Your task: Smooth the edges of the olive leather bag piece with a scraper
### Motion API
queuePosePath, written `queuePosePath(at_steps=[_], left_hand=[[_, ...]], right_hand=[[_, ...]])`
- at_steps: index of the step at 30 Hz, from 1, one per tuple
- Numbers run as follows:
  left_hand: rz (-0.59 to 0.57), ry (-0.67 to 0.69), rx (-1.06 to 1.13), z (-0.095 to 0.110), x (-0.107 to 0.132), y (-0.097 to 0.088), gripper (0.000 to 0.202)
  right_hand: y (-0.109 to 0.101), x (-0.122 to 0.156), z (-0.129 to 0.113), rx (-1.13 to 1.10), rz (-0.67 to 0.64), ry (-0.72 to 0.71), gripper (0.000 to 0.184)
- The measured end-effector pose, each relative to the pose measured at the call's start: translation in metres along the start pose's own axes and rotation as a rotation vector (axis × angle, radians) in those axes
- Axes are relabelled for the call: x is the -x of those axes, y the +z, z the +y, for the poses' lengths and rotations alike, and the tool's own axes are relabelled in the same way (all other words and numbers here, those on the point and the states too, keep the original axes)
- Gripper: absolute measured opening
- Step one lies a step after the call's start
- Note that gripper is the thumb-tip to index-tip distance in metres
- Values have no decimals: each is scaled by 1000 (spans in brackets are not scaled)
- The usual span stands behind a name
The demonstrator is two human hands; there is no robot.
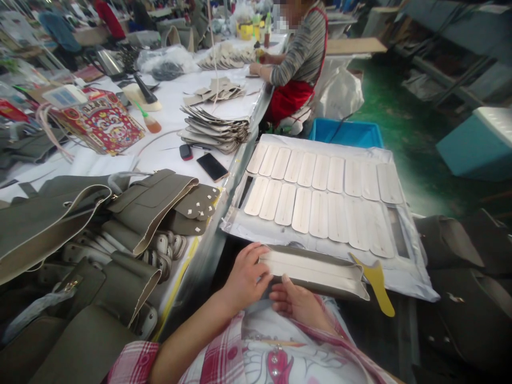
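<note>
My left hand [246,277] grips the near end of a long folded leather strap piece [320,272], olive outside and pale inside, fingers curled over its top edge. My right hand [298,301] holds the same piece from below, thumb pressed on its lower edge. The strap stretches to the right over my lap. A yellow flat tool [378,285] lies at the strap's far end.
A board [408,277] with two rows of pale strap pieces [320,194] sits just beyond my hands. Olive bag parts [132,213] pile on the table at left, with a phone [212,166]. A person in a striped top and red apron [298,58] works farther along. A blue bin [348,133] stands behind the board.
</note>
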State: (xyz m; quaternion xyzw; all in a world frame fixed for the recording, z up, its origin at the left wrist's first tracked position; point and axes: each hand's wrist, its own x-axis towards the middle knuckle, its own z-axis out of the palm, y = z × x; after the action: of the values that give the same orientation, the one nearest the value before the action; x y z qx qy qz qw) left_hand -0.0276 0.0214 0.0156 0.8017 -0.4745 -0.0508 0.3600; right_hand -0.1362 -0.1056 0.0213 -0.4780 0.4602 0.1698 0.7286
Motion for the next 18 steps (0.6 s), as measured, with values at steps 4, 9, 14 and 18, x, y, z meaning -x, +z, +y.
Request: queuePosePath(at_steps=[4, 9, 14, 18], left_hand=[[26, -89, 2, 6, -2, 4, 8], [17, -138, 64, 7, -3, 9, 10], [98, -240, 157, 0, 3, 10, 8], [123, -232, 201, -1, 7, 13, 30]], right_hand=[[9, -1, -3, -47, 32, 69, 41], [18, -4, -4, -56, -54, 17, 38], [29, -4, -7, -94, -98, 38, 41], [33, -4, -10, -123, -106, 59, 45]])
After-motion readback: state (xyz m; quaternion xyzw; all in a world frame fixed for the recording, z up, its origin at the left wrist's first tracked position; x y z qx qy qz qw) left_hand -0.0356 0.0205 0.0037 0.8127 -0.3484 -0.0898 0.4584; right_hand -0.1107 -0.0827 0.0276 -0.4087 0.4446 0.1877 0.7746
